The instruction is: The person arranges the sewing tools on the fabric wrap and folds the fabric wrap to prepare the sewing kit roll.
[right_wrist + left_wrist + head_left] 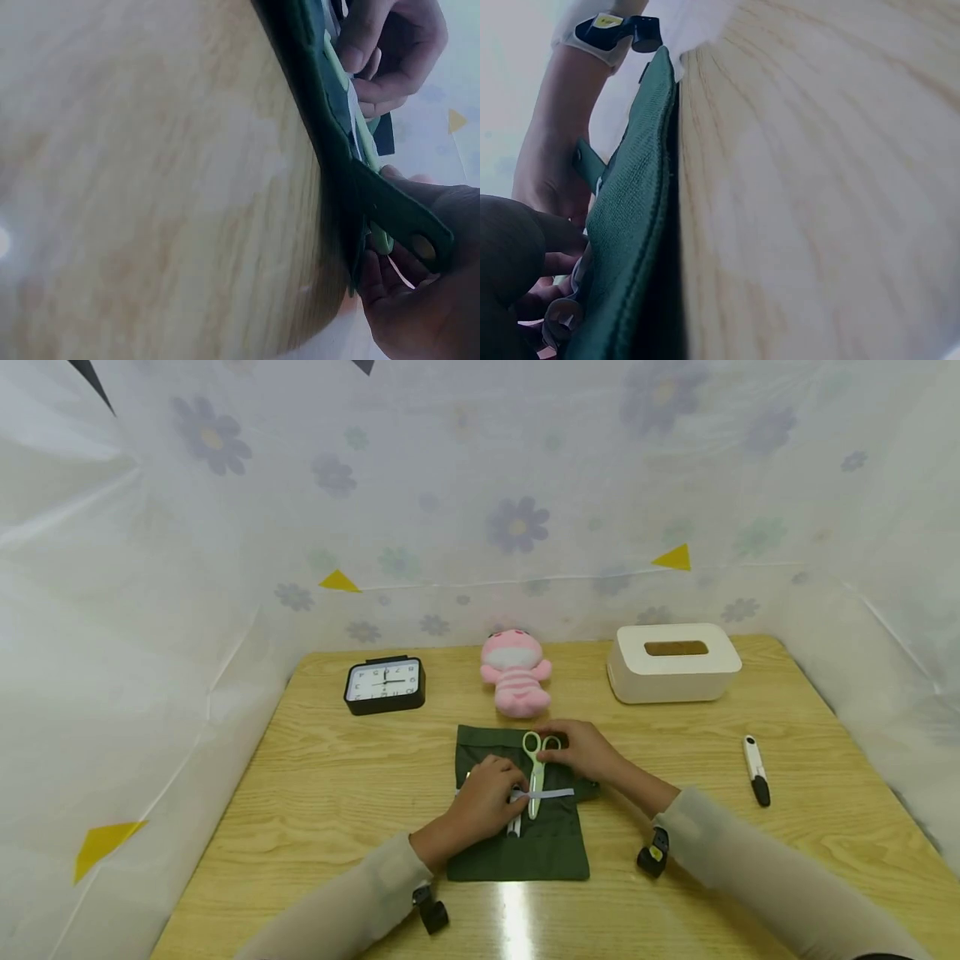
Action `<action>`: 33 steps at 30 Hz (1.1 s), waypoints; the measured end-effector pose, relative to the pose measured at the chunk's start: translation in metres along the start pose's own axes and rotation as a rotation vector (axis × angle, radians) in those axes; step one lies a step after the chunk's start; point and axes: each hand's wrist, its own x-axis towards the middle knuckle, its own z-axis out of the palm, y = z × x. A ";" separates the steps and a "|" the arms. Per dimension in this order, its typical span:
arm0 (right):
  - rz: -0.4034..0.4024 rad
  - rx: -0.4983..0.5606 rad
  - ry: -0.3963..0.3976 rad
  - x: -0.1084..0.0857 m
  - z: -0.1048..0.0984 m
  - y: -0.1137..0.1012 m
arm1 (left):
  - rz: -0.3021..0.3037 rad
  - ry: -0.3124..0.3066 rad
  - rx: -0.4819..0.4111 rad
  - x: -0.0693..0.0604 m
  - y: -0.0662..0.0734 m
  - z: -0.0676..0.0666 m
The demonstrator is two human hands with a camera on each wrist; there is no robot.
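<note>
A dark green fabric tool pouch lies unfolded on the table, crossed by a light grey strap. Pale green scissors rest on the cloth, blades toward the person, passing at the strap. At their handle loops my right hand grips with thumb and fingers, also close to the pouch's edge in the right wrist view. My left hand pinches the strap beside the blades. Beneath that hand a slim white item sticks out, mostly hidden. A snap tab juts from the pouch's side.
Behind the pouch lies a pink plush toy. A black alarm clock stands at back left, a white tissue box at back right. Toward the right edge is a white and black utility knife. Flower-printed sheeting encloses the wooden table.
</note>
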 end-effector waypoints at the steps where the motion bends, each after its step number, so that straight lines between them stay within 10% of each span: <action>1: -0.009 -0.010 -0.007 0.000 0.001 0.000 | 0.001 0.000 -0.002 0.000 0.000 0.000; 33: -0.141 -0.071 -0.215 -0.007 0.002 -0.007 | -0.060 0.005 -0.114 -0.003 0.000 0.000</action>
